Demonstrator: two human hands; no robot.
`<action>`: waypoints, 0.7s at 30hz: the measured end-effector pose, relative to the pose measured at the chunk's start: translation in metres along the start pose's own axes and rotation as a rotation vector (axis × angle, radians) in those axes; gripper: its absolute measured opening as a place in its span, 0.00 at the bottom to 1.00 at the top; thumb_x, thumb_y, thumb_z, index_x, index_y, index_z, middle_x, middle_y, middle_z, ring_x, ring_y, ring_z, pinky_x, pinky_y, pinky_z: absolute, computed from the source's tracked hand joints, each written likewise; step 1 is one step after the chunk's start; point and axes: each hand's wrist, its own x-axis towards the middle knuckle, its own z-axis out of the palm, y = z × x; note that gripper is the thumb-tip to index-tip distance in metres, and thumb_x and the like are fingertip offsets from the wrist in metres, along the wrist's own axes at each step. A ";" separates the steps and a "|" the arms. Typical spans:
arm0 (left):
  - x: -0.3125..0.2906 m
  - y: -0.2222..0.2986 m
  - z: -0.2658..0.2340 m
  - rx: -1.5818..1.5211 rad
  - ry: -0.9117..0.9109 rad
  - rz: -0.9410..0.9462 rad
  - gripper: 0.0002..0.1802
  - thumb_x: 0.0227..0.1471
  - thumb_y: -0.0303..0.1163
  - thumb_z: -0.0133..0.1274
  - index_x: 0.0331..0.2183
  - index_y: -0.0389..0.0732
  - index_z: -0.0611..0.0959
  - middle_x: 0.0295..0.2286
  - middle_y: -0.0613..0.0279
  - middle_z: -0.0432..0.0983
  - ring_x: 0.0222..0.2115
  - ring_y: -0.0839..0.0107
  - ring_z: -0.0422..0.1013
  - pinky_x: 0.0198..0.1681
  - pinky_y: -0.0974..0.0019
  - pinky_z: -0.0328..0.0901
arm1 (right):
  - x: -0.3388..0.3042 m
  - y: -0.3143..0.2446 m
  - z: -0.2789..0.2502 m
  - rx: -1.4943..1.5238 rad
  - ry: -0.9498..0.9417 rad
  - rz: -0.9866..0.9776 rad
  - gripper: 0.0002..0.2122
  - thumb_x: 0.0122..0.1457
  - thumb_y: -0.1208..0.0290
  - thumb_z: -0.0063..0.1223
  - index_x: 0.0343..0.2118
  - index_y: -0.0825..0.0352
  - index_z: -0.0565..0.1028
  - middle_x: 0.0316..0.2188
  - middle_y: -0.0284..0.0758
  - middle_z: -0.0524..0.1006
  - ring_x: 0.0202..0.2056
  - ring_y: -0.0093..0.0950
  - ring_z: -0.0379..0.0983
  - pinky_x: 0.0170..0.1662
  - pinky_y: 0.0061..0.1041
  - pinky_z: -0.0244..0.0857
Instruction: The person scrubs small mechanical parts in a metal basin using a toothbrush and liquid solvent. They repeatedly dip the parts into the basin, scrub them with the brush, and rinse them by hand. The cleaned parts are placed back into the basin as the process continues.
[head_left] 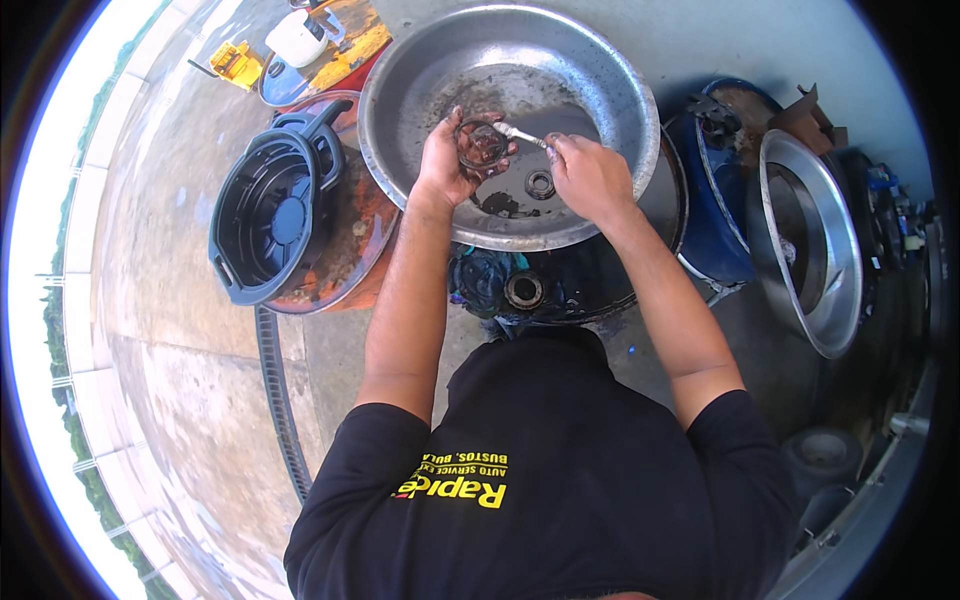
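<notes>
My left hand [447, 165] holds a dark, greasy ring [463, 150] with its palm turned up and its fingers curled around the ring. In my right hand [592, 176] is a thin, pale-handled brush [523, 136], its tip against the ring's upper right edge. Both hands are over a wide metal basin [640, 110] with dark liquid pooled in it. Beneath the brush, a smaller ring-shaped part [540, 184] that looks like a bearing lies on the basin's bottom, near some black sludge [500, 204].
The basin sits on drums. On the left, a black drain pan [232, 262] rests on a rusty orange drum [345, 260]. A blue drum [715, 225] and a second metal basin [838, 300] stand at right. A white container [297, 40] is at far left.
</notes>
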 end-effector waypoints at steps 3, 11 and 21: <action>-0.002 0.008 0.001 0.011 -0.016 -0.006 0.36 0.72 0.58 0.34 0.57 0.35 0.78 0.47 0.44 0.82 0.46 0.50 0.80 0.43 0.51 0.73 | 0.001 0.007 0.003 -0.018 0.039 -0.024 0.12 0.68 0.62 0.51 0.48 0.58 0.82 0.36 0.39 0.84 0.35 0.45 0.83 0.38 0.45 0.78; -0.006 0.011 0.002 0.037 -0.070 -0.051 0.36 0.72 0.57 0.34 0.58 0.35 0.78 0.48 0.43 0.82 0.46 0.50 0.80 0.40 0.54 0.74 | -0.005 0.022 0.007 -0.007 0.102 -0.072 0.12 0.66 0.65 0.53 0.48 0.60 0.82 0.36 0.40 0.83 0.32 0.44 0.83 0.36 0.43 0.78; -0.015 -0.002 0.005 0.016 -0.096 -0.033 0.37 0.73 0.57 0.34 0.59 0.34 0.77 0.48 0.45 0.82 0.46 0.50 0.80 0.40 0.54 0.75 | -0.013 0.012 0.007 0.078 0.195 0.026 0.13 0.68 0.64 0.52 0.48 0.61 0.83 0.35 0.41 0.83 0.34 0.46 0.82 0.37 0.45 0.77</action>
